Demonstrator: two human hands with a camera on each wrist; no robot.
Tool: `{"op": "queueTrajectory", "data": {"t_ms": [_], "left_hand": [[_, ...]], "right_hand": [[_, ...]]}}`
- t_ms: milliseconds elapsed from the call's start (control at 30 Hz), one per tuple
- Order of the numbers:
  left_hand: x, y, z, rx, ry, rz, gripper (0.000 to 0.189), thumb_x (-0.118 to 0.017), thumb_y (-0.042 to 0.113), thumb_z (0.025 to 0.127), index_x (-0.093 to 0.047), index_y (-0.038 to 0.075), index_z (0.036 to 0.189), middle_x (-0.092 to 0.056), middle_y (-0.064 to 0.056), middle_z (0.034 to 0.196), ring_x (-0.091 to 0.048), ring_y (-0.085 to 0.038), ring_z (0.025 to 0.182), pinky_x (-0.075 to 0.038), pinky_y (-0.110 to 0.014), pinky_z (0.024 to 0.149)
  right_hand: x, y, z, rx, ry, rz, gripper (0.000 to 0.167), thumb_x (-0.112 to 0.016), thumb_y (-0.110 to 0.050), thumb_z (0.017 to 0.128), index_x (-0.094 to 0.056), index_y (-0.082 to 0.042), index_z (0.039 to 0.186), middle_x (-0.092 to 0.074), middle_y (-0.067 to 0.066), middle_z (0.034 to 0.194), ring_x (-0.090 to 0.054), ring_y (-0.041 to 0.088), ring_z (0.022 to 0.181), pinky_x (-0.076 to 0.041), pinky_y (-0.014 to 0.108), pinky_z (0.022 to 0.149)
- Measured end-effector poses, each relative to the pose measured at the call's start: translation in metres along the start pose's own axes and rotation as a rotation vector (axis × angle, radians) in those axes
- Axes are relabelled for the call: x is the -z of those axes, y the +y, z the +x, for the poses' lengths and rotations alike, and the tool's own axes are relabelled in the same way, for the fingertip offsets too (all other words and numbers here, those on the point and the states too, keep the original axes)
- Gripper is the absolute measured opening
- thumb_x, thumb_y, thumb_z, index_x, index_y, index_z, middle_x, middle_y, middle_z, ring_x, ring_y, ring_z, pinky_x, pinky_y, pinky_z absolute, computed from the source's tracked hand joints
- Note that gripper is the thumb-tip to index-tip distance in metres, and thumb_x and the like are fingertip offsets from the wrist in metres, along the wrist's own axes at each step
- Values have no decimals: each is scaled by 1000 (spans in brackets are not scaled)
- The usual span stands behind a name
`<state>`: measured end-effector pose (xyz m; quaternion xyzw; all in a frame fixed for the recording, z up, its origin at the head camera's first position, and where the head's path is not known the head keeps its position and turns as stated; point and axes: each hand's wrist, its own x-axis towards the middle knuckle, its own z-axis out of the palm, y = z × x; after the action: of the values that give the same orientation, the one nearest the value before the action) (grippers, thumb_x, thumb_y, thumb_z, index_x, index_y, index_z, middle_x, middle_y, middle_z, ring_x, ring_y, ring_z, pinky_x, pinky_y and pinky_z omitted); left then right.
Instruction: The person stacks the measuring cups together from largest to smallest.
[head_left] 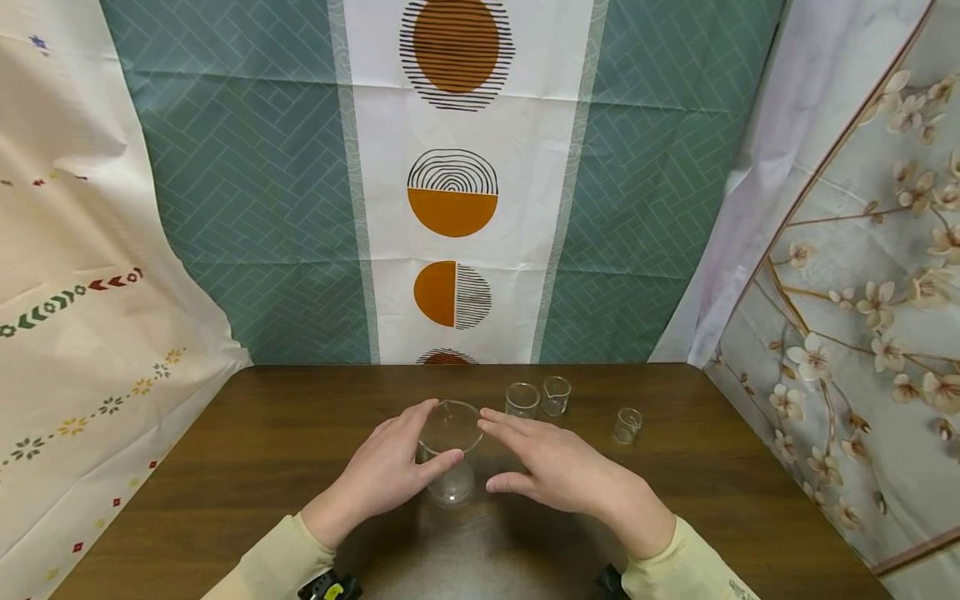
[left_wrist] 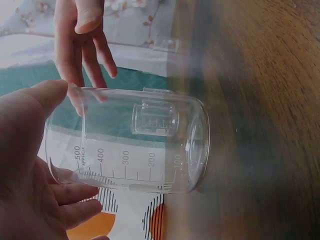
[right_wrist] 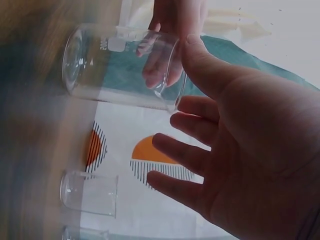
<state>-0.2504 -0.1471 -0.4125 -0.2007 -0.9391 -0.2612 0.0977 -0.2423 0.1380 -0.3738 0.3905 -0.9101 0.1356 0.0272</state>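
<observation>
1. Centrally, a large beaker stands upright on the brown table, between two hands.
2. The left hand and right hand flank its rim, thumbs and fingers spread apart; I cannot tell whether they touch.
3. Beyond stand two small beakers, with the smallest beaker farther right.

ngl the left hand blocks a chunk of the big beaker in the head view, and its scale is too faint to read there; the right hand covers the bottom of one small beaker; can't tell if its fingertips touch the rim; both sleeves run off the bottom edge, which also chops another small beaker in the blurry right wrist view
</observation>
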Motion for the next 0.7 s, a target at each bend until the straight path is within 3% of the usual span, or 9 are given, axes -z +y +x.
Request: {"op": "queueTrajectory", "data": {"t_ms": [200,400,700], "left_hand": [[0,-1,0,-2,7,-8,92,-70,68,101,-49,2,163,-55,-15,163,-56,-40,146,-41,-63,120],[0,-1,0,-12,15,-6,91,-70,67,102,-49,2,162,-56,-15,162,-57,-39,145,-41,-62,120],[0,0,0,-16,13,-8,91,-71,66,102,-49,2,162,-56,-15,162,-57,-39,145,-42,-62,120]], "right_hand": [[2,7,0,-15,33,-15,80,-73,-53,105,-44,-19,171,-39,-1,176,-43,24,159,-44,55,121],[0,16,3,-5,94,-45,79,-74,-51,105,-46,-11,168,-45,7,173,-46,29,157,-43,56,121],[-3,31,6,-31,131,-93,80,-77,-49,104,-49,-7,166,-46,13,171,-42,36,159,-35,61,126]]}}
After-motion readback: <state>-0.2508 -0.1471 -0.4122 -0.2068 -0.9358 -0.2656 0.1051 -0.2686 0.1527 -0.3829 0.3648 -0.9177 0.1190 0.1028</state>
